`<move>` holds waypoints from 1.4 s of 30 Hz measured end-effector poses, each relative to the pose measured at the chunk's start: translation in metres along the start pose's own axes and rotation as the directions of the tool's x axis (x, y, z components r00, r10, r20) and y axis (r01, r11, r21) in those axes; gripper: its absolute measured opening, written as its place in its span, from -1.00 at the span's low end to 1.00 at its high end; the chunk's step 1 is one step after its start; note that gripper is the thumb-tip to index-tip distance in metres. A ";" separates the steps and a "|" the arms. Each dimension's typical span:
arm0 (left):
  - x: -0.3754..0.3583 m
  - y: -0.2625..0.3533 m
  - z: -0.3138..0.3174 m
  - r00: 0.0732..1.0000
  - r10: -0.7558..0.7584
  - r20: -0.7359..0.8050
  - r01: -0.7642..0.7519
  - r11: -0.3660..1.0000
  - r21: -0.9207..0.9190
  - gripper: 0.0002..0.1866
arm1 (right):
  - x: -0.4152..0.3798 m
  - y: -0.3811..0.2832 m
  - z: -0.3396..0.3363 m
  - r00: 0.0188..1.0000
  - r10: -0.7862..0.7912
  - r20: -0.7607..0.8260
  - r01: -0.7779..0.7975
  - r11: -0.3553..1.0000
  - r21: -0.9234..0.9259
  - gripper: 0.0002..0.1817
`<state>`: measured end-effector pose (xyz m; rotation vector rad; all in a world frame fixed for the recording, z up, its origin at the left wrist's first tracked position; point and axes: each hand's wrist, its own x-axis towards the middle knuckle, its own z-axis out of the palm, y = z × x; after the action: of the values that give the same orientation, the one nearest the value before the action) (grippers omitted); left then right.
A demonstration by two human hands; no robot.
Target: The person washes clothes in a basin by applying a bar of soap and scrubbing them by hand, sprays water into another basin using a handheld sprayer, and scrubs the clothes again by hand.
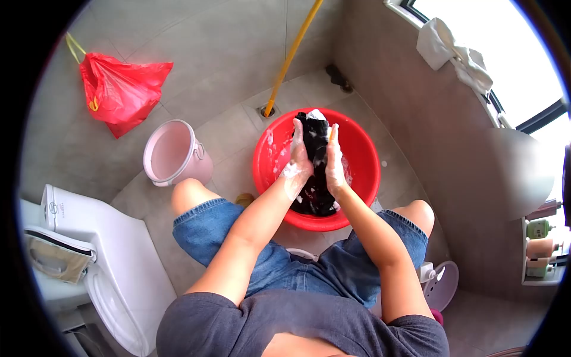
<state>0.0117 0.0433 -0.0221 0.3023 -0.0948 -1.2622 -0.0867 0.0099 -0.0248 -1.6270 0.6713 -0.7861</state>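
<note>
A black cloth [315,178] with patches of white foam lies lengthwise in a red basin [364,196] on the floor. My left hand [300,153] is at the cloth's left side, its fingers stretched straight and foam on the wrist. Along the right side is my right hand [334,157], flat and foamy too, with its fingers extended. The palms face each other with the cloth between or just beneath them; how firmly they press cannot be made out. A small orange patch shows by the right fingers, too small to name. White suds cling to the basin's inner wall.
A pink bucket [169,152] stands left of the basin, near a white toilet [119,256]. A red plastic bag [125,89] hangs on the wall. Behind the basin, a yellow pole [291,56] reaches a floor drain. Bottles [540,247] line a shelf at right.
</note>
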 end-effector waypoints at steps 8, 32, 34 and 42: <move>-0.009 0.017 0.022 0.995 0.001 -0.098 0.004 0.999 0.049 -0.31 | -0.003 -0.038 0.019 0.988 0.078 -0.130 -0.049 0.976 0.213 0.01; -0.016 -0.037 -0.002 0.937 -0.019 0.348 0.109 0.964 -0.241 -0.58 | 0.013 -0.023 -0.031 0.955 -0.050 -0.291 -0.051 0.942 -0.331 -0.42; -0.021 -0.028 0.013 0.969 0.021 0.246 0.026 0.982 -0.186 -0.59 | 0.000 -0.027 -0.020 0.964 -0.146 -0.224 0.053 0.926 -0.373 -0.49; -0.008 -0.026 -0.001 0.993 -0.052 0.109 0.073 0.976 -0.204 -0.53 | 0.004 -0.020 -0.011 0.918 -0.350 -0.187 0.201 0.817 -0.540 -0.43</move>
<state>-0.0144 0.0444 -0.0296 0.0597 -0.0413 -1.3381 -0.0929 0.0034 -0.0031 -2.1598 0.9109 -1.1363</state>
